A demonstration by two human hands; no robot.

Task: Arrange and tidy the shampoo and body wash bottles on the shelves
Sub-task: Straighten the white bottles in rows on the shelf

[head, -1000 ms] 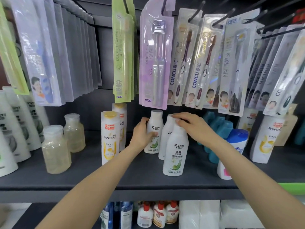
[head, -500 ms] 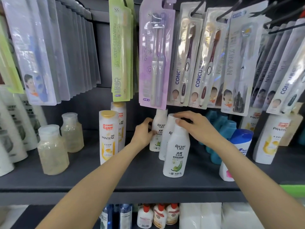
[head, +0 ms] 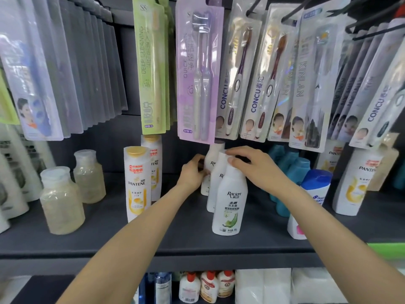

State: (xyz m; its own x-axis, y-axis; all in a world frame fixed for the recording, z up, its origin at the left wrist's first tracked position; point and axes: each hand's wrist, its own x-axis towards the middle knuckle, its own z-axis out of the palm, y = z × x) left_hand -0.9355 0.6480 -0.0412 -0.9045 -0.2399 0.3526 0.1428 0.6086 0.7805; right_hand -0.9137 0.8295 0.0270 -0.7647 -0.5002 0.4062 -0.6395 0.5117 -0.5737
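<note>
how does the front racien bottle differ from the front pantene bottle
The front Racien bottle has a white top and green leaf art; the front Pantene bottle has a gold cap and yellow art. The right hand rests on the Racien; the Pantene stands untouched. Both are white, upright, on the same shelf.

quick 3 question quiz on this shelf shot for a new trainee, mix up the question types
1. True or false: the left hand holds the rearmost Racien bottle in the row.
2. Multiple choice: the right hand rests on top of which bottle? A) front Racien bottle B) front Pantene bottle C) blue-capped bottle
3. Fill in: the Racien bottles stand in a row of ____, front to back.

Key: 1 true; 2 A; 3 three
</note>
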